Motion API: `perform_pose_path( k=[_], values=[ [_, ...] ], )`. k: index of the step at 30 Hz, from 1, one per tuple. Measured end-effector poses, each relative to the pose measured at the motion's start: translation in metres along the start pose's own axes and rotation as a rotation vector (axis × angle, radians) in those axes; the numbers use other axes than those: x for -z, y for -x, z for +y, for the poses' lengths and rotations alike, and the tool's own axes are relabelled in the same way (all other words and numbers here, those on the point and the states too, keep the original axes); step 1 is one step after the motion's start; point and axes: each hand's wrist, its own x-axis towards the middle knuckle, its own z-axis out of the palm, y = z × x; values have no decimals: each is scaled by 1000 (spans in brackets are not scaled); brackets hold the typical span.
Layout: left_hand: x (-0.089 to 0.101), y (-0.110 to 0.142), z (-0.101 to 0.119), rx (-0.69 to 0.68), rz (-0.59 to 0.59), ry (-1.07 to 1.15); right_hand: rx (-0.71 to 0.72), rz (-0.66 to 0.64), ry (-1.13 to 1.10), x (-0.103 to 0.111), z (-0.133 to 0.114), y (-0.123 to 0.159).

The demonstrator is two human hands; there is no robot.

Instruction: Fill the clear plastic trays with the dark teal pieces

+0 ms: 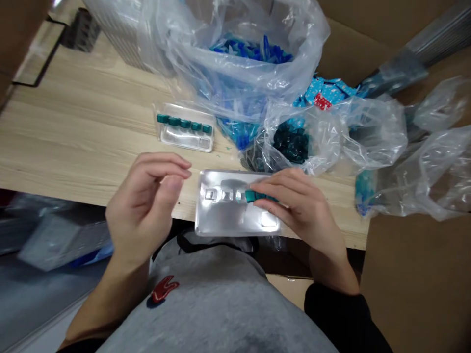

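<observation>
A clear plastic tray (235,220) with small square recesses in a row lies at the table's front edge. Over its right half, my right hand (300,206) pinches a small teal piece (250,196) between thumb and fingers. More teal shows under those fingers, partly hidden. My left hand (147,203) hovers left of the tray, fingers curved and thumb slightly apart from them, with nothing visible in it. Farther back, a second clear tray (184,139) holds a row of several teal pieces (185,123).
Behind the near tray, an open plastic bag (294,159) contains dark teal pieces. A larger clear bag (235,73) holds blue pointed pieces. Light-blue patterned packets (327,90) lie behind. Stacked clear trays (121,34) stand at the back left, and cardboard (412,274) borders the right.
</observation>
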Motion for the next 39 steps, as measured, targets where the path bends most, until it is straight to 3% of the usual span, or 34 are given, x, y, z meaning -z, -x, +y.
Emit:
perform_pose_path(
  k=[3,8,14,17,20,23,25,28,34,39],
  values=[
    [7,3,-8,64,37,-26,72,-78,181,1,-4,-4],
    [8,5,-11,70,-26,-27,103,-105,386,-6,-12,-11],
    [5,2,-13,38,-55,-35,57,-121,396,-17,-9,-9],
    [6,2,-14,26,-85,-39,45,-129,272,-13,-1,-9],
    [10,2,-14,26,-92,-44,-66,-41,74,0,25,-12],
    [13,2,-15,42,-51,-37,-364,118,201,9,70,-16],
    [13,2,-16,61,-43,-36,-538,-79,300,8,100,-19],
    [12,2,-18,65,-52,-33,-552,-187,316,-2,127,-23],
    [11,3,-24,84,-119,-33,-487,-301,299,-12,127,-27],
    [13,3,-29,79,-153,-56,-516,-307,331,-11,126,-26]
  ],
)
